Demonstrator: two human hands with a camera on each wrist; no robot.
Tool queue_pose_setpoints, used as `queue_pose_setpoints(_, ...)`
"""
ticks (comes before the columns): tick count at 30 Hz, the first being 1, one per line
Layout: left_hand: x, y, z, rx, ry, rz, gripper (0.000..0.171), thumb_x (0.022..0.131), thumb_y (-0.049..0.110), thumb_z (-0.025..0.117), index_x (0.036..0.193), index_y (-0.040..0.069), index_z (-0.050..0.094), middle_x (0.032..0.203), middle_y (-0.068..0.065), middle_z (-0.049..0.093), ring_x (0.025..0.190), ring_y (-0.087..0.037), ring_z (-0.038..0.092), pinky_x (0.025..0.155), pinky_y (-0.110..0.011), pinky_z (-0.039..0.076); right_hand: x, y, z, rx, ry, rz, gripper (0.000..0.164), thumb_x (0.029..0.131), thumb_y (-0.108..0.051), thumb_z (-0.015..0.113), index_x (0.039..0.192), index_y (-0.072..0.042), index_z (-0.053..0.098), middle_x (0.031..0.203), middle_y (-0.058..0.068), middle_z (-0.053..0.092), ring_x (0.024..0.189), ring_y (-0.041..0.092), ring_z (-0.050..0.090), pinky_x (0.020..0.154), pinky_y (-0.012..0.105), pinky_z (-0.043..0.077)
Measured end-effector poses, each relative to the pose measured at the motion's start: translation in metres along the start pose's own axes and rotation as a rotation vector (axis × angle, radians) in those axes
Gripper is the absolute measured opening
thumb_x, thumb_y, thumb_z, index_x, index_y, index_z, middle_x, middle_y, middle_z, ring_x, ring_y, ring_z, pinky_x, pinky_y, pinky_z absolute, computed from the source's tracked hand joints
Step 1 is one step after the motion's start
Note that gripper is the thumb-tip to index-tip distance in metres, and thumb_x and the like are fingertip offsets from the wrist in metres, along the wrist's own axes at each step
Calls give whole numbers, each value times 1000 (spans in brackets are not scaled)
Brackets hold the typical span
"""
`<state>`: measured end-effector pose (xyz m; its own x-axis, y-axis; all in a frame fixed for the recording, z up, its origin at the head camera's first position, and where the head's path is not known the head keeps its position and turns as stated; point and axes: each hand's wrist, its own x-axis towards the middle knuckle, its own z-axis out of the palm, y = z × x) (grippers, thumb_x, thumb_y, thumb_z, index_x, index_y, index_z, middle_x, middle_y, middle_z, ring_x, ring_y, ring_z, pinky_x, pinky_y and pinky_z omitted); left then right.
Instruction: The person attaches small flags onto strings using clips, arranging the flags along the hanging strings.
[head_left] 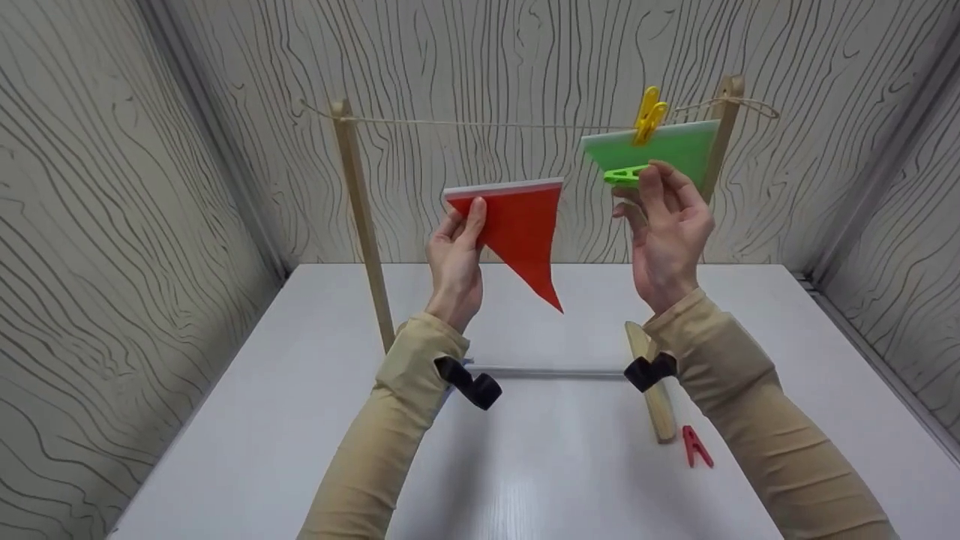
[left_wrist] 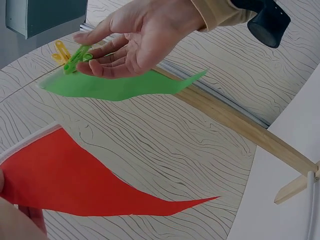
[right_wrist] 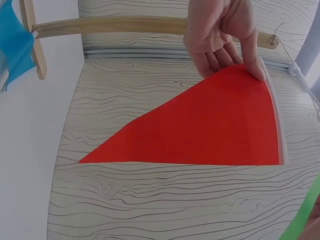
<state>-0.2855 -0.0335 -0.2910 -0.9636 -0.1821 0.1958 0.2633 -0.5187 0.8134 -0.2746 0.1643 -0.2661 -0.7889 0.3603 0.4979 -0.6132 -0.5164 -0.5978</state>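
My left hand [head_left: 457, 262] pinches a red triangular pennant [head_left: 529, 229] near the left end of its white top edge, thumb in front. The pennant hangs below the string [head_left: 480, 122], apart from it, its tip pointing down. A light green clothespin [head_left: 626, 176] is pinched between the thumb and fingers of my right hand [head_left: 671, 232]. Behind that hand a green pennant [head_left: 690, 146] hangs from the string under a yellow clothespin [head_left: 648, 116]. In the left wrist view the green clothespin [left_wrist: 77, 59] shows close to the yellow one [left_wrist: 61, 52].
Wooden posts [head_left: 360, 217] at left and right carry the string. A metal rod [head_left: 555, 372] joins their feet. Near the right wooden foot [head_left: 661, 412] a red clothespin [head_left: 697, 447] lies on the white table [head_left: 555, 480]. Blue cloth [right_wrist: 17, 47] lies by the left foot.
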Motion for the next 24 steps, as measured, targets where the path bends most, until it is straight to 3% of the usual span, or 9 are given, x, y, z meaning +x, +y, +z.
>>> queue_pose_setpoints(7,4,7,4,18,-15,8,41,99,20,63,137,4,58,133,-16,64,122,-27,62,115,-42,45,9,-2,12,-72,-57,-78,19,96,-1,63,115,0,66,109,12,66,74,18,68,61,21,56)
queue_pose_setpoints(16,8,15,10,-38,-62,23,38,100,16,61,135,1,56,131,-17,64,118,-26,62,113,-39,48,18,-4,29,-188,-88,-160,19,93,-1,68,112,-5,70,103,10,68,67,17,68,56,22,56)
queue_pose_setpoints(24,9,18,15,-13,-66,53,37,101,17,60,136,5,54,132,-16,65,115,-25,63,110,-40,50,22,-4,40,-183,-116,-204,19,94,2,66,111,-5,73,97,7,66,59,17,66,52,21,53)
